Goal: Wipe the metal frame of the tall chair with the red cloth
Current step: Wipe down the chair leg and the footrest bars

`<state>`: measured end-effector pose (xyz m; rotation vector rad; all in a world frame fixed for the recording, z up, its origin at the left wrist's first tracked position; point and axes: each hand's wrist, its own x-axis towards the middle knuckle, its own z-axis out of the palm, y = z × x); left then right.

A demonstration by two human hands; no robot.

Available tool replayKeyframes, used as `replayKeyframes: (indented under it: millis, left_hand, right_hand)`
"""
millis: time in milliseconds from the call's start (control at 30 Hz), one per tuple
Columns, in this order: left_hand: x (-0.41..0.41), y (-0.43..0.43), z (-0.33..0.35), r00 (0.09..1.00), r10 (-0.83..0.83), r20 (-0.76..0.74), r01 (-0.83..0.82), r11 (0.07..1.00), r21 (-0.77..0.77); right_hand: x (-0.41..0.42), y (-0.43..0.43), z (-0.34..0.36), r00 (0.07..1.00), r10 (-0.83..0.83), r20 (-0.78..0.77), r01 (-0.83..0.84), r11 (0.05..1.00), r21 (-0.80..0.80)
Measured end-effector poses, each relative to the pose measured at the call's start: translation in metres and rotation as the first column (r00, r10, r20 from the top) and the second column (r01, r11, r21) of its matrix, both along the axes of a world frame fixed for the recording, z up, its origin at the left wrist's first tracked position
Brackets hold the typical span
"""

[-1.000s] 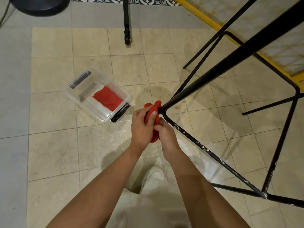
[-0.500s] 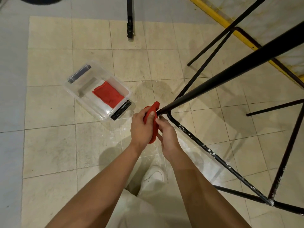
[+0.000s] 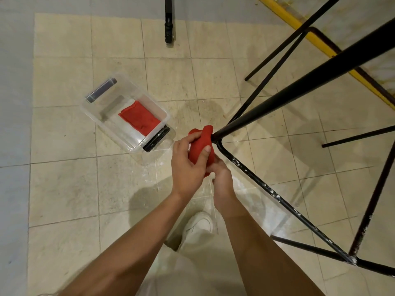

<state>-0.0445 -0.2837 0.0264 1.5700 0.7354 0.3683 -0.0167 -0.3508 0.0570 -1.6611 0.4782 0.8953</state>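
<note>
Mid-picture, cloth (image 3: 202,144) pressed on frame (image 3: 299,88) corner, left hand (image 3: 188,165) fingers and thumb curled round it, right hand (image 3: 222,180) at its lower end, grip hidden; speckled rail (image 3: 277,199) runs toward lower right, nearer right hand.

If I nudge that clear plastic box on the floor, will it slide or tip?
Likely slides: the clear plastic box sits low and flat on smooth tile floor. Probably light, since just a folded red cloth shows inside.
</note>
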Motion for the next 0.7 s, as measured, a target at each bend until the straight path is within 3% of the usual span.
replayKeyframes:
  millis: [167,367,567,700]
  left_hand:
    - [0.007,-0.009,0.005,1.0,0.025,0.003,-0.025,0.999,0.048]
    - [0.008,0.002,-0.005,0.989,-0.016,-0.149,0.03,0.995,0.091]
    - [0.005,0.008,0.001,0.997,-0.064,-0.04,0.067,0.995,0.076]
    - [0.005,0.011,-0.008,0.987,-0.129,-0.097,0.134,0.99,0.043]
  right_hand:
    - [-0.005,-0.002,0.005,0.999,-0.04,0.025,0.04,0.999,-0.01]
    - [0.001,0.001,0.012,0.997,-0.07,-0.043,0.071,0.997,0.036]
    - [0.007,0.008,0.013,0.989,-0.143,-0.034,0.146,0.982,0.118]
    - [0.01,0.007,0.01,0.993,-0.115,-0.013,0.116,0.988,0.099]
